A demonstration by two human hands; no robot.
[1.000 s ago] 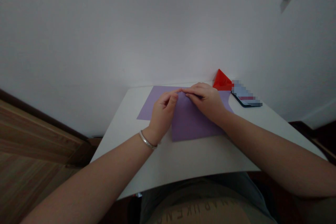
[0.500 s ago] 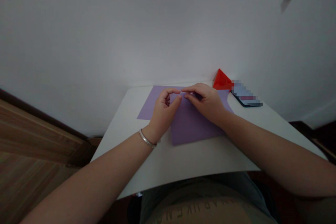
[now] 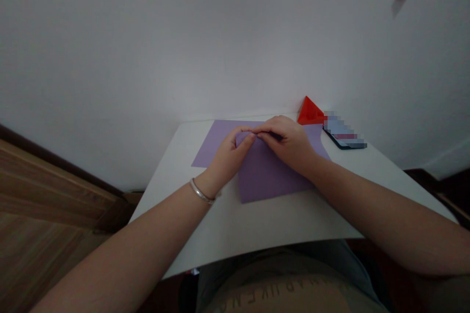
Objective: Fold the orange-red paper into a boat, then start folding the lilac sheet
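Note:
A sheet of lilac paper lies on the white table, its nearer part folded over a wider layer that spreads out to the left and right. My left hand pinches the top of the folded layer, and a silver bangle circles that wrist. My right hand grips the same fold, its fingertips meeting those of my left hand. A folded red paper triangle stands just beyond my right hand.
A phone with a pixelated screen lies at the far right of the table, against the white wall. A wooden surface runs along the left. The table's near edge overhangs my lap.
My left fingers have closed down from a curled, raised pose onto the fold, and that wrist has shifted slightly left. The lilac flap now shows above those fingers.

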